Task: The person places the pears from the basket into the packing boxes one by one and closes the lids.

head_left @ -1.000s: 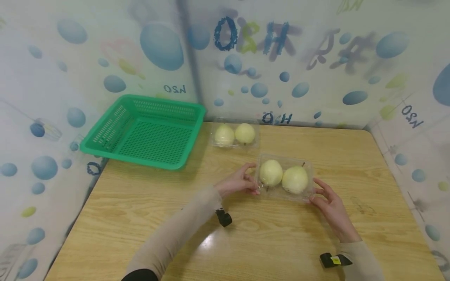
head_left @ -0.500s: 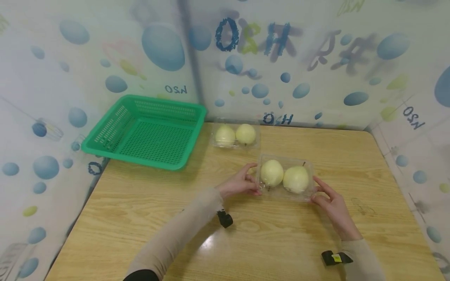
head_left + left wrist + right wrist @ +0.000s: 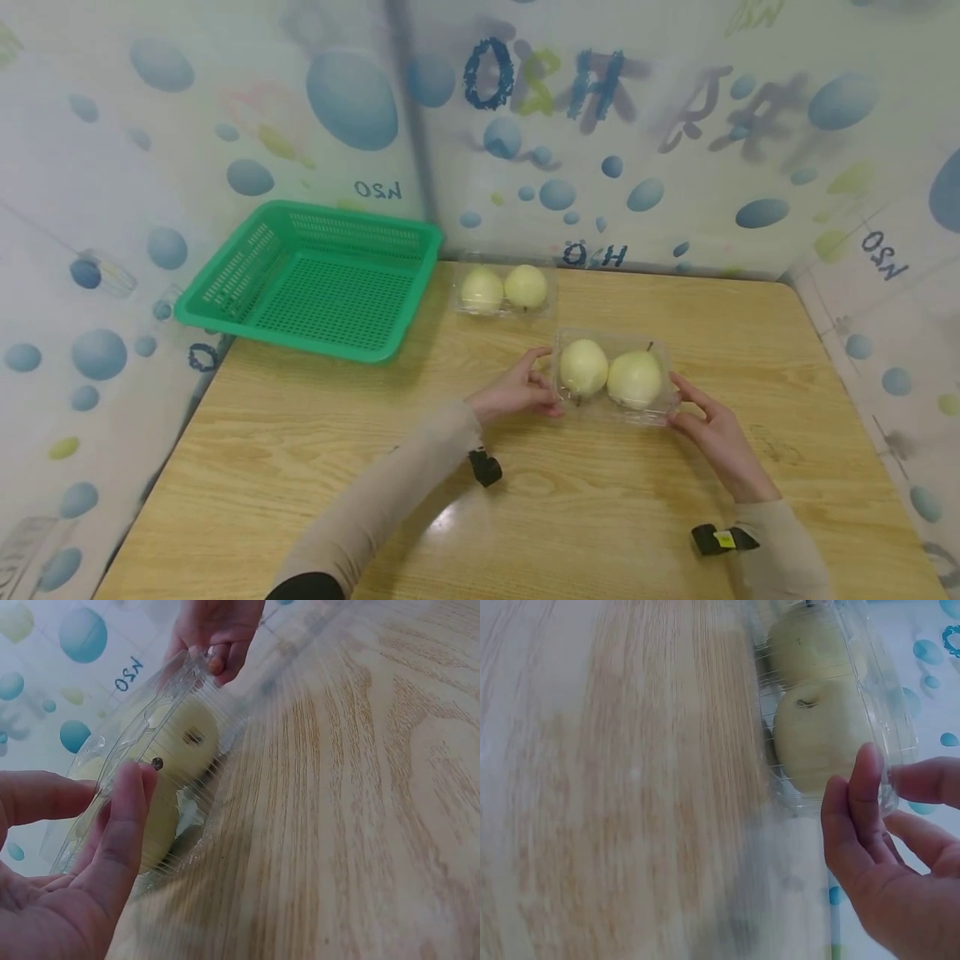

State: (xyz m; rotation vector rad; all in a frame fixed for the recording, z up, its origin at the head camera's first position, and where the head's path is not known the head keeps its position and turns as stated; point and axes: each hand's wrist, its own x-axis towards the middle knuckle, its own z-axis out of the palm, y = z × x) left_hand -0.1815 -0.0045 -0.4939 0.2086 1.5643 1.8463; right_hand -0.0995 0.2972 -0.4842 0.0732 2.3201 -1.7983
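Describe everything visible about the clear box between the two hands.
The clear box is a thin, see-through plastic clamshell with ribbed walls, lid closed, holding two pale yellow-green pears side by side, one with its stem up. In the wrist views it looks raised slightly off the wooden table. The left hand pinches its left end and the right hand grips its right end.

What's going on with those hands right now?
Left hand and right hand grip the pear box by its ends. Box on table. Nothing in the way.
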